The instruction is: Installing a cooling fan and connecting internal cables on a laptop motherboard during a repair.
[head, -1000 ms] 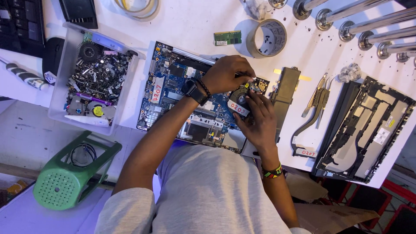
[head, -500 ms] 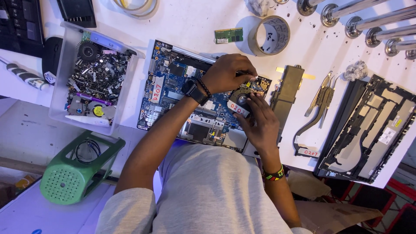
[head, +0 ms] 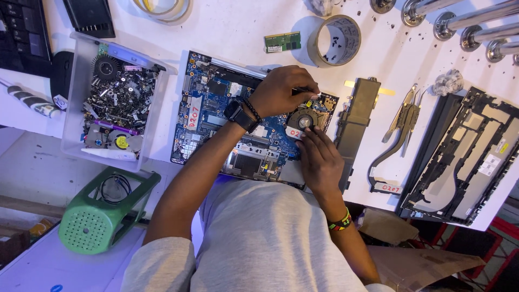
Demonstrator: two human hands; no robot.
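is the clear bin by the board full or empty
Nearly full: the clear bin holds a heap of screws, small fans and loose parts across most of its floor.

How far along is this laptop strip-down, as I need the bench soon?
Done: the bottom cover and battery lie aside. In hand: left hand works a thin tool at the fan; right hand steadies it. Left: fan not yet off the motherboard.

White table [head: 227, 30]: blue motherboard [head: 216, 116], tape roll [head: 335, 40], perhaps a battery [head: 354, 121].
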